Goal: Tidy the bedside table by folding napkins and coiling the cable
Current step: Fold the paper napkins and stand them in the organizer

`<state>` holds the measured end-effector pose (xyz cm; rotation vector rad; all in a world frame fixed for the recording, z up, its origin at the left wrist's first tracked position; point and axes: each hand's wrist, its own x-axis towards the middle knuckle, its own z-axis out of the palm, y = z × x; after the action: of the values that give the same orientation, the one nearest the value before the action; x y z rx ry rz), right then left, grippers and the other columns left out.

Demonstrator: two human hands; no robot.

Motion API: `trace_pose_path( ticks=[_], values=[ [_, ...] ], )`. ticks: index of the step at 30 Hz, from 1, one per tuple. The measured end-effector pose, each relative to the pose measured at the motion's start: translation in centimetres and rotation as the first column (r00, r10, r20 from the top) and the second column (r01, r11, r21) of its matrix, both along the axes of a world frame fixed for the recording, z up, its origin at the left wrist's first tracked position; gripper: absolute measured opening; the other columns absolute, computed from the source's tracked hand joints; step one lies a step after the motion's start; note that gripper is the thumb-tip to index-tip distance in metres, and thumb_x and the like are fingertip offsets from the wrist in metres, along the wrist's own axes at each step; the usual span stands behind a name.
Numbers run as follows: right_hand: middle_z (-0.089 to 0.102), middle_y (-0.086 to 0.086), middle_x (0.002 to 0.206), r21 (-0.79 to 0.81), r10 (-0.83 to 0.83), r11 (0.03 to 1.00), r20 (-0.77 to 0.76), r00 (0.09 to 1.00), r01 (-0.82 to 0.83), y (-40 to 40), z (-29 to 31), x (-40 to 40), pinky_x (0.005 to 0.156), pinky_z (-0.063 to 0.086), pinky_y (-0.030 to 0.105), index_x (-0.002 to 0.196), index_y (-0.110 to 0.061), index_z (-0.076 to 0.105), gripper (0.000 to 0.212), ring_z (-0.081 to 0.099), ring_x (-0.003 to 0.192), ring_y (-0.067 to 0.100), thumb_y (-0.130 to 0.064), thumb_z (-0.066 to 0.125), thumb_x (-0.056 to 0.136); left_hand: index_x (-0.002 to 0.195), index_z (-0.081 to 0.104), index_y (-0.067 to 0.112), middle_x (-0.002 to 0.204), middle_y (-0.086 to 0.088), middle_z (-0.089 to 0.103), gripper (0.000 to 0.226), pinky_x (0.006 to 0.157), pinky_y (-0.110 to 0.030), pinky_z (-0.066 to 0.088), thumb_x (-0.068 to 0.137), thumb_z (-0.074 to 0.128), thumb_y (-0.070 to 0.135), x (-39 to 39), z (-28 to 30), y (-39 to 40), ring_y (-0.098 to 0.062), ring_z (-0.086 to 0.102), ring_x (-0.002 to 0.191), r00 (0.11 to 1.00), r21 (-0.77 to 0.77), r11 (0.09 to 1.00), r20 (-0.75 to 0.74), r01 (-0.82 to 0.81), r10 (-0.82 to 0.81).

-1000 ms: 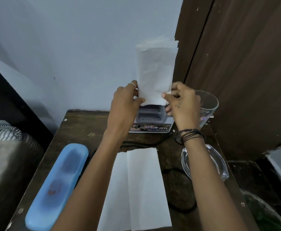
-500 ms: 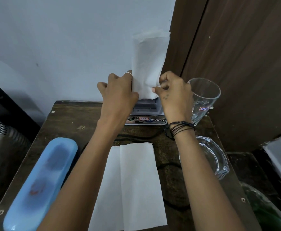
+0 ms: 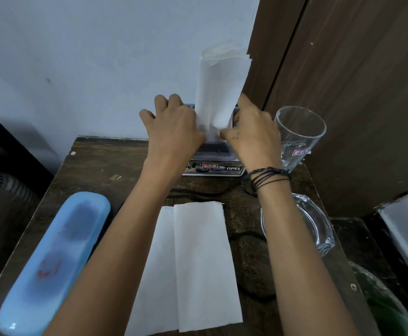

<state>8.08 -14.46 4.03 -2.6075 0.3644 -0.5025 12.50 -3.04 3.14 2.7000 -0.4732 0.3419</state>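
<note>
— Napkins first: where are they?

— One napkin (image 3: 220, 93) stands upright in the air above the back of the tabletop (image 3: 115, 163), pinched at its bottom end between both my hands. My left hand (image 3: 176, 132) is closed on its left edge, knuckles up. My right hand (image 3: 251, 132) is closed on its right edge, thumb tip meeting the paper low down. The top of the sheet curls open a little.

— And the other?

— A second napkin (image 3: 193, 267) lies flat on the tabletop between my forearms, folded lengthwise with one layer overlapping the other.

— The cable?

— A black cable (image 3: 251, 238) runs loose across the wood, partly under the flat napkin and my right arm, looping out to its right.

— What else is around?

— A small box with stickers (image 3: 213, 167) sits under my hands at the wall. A drinking glass (image 3: 299, 134) stands just right of my right hand, a glass ashtray (image 3: 304, 221) nearer me on the same side, and a blue case (image 3: 52, 263) lies along the left edge.
</note>
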Motion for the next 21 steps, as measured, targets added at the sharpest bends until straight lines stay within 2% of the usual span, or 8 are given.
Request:
trace_pose_path(
  ticks=[2, 4, 8, 11, 13, 17, 19, 21],
  values=[
    [0.067, 0.004, 0.099, 0.19, 0.032, 0.981, -0.017, 0.999, -0.029, -0.5, 0.6, 0.2, 0.068, 0.045, 0.032, 0.116, -0.015, 0.053, 0.042, 0.062, 0.093, 0.027, -0.022, 0.071, 0.078, 0.075, 0.047, 0.01, 0.11, -0.012, 0.051, 0.009, 0.077, -0.037, 0.016, 0.077, 0.056, 0.011, 0.0, 0.0, -0.1, -0.03, 0.035, 0.109, 1.0, 0.026, 1.0, -0.002, 0.0, 0.0],
    [0.066, 0.002, 0.087, 0.281, 0.022, 0.959, 0.037, 0.999, -0.031, -0.8, 0.7, 0.2, 0.073, 0.053, 0.041, 0.109, -0.011, 0.059, 0.031, 0.063, 0.088, 0.025, -0.017, 0.069, 0.08, 0.078, 0.052, 0.007, 0.109, -0.012, 0.05, 0.004, 0.077, -0.037, 0.016, 0.078, 0.055, 0.009, 0.1, 0.0, -0.1, -0.03, 0.034, 0.111, 1.0, 0.024, 1.0, -0.026, 0.005, -0.004],
    [0.063, 0.004, 0.075, 0.245, -0.038, 0.969, 0.099, 0.994, 0.012, -0.8, -0.1, 0.1, 0.07, 0.053, 0.037, 0.095, -0.007, 0.066, 0.015, 0.063, 0.079, 0.024, -0.014, 0.069, 0.081, 0.082, 0.048, 0.022, 0.101, -0.002, 0.043, 0.016, 0.078, -0.034, 0.017, 0.08, 0.064, 0.024, 0.5, 0.6, 0.4, -0.027, 0.034, 0.114, 0.982, -0.195, 0.981, -0.186, 0.005, -0.041],
    [0.065, 0.007, 0.078, 0.206, -0.02, 0.979, 0.106, 0.994, -0.003, -0.8, -0.3, 0.3, 0.065, 0.048, 0.03, 0.096, -0.011, 0.067, 0.017, 0.063, 0.079, 0.027, -0.012, 0.069, 0.08, 0.078, 0.048, 0.021, 0.096, 0.002, 0.041, 0.017, 0.077, -0.033, 0.016, 0.08, 0.064, 0.025, 0.4, 0.6, 0.7, -0.022, 0.035, 0.104, 0.985, -0.288, 0.958, -0.164, 0.003, -0.053],
    [0.065, 0.006, 0.082, 0.177, -0.017, 0.984, 0.1, 0.995, -0.001, -0.7, -0.2, 0.5, 0.064, 0.043, 0.028, 0.101, -0.013, 0.063, 0.022, 0.061, 0.079, 0.026, -0.012, 0.067, 0.079, 0.069, 0.047, 0.017, 0.095, 0.003, 0.042, 0.022, 0.076, -0.033, 0.014, 0.079, 0.065, 0.023, 0.3, 0.3, 0.7, -0.02, 0.032, 0.099, 0.994, -0.263, 0.965, -0.105, 0.003, -0.032],
    [0.064, 0.0, 0.08, 0.494, -0.03, 0.867, 0.186, 0.982, -0.067, -0.7, 0.0, 0.6, 0.063, 0.048, 0.037, 0.097, -0.016, 0.058, 0.015, 0.056, 0.066, 0.018, -0.015, 0.065, 0.083, 0.054, 0.039, 0.02, 0.092, 0.0, 0.044, 0.037, 0.075, -0.034, 0.013, 0.078, 0.067, 0.022, 0.1, 0.5, 0.5, -0.025, 0.035, 0.102, 0.997, -0.166, 0.986, -0.071, -0.019, 0.007],
    [0.064, 0.003, 0.075, 0.451, -0.033, 0.891, 0.18, 0.983, -0.053, -0.8, -0.3, 0.6, 0.065, 0.049, 0.036, 0.088, -0.014, 0.058, 0.009, 0.058, 0.068, 0.021, -0.014, 0.066, 0.084, 0.061, 0.048, 0.012, 0.089, -0.003, 0.044, 0.026, 0.075, -0.036, 0.014, 0.077, 0.066, 0.018, 0.1, 0.4, 0.2, -0.026, 0.036, 0.103, 0.998, -0.079, 0.996, -0.053, -0.034, 0.03],
    [0.058, -0.003, 0.065, 0.348, -0.025, 0.937, 0.145, 0.989, -0.027, -0.8, -0.5, 0.6, 0.062, 0.04, 0.025, 0.081, -0.015, 0.055, 0.013, 0.058, 0.072, 0.02, -0.013, 0.068, 0.083, 0.071, 0.051, 0.008, 0.086, -0.005, 0.043, 0.013, 0.075, -0.037, 0.015, 0.077, 0.062, 0.011, -0.2, 0.2, -0.1, -0.029, 0.036, 0.105, 0.999, -0.007, 0.999, -0.024, -0.034, 0.034]
  ],
)
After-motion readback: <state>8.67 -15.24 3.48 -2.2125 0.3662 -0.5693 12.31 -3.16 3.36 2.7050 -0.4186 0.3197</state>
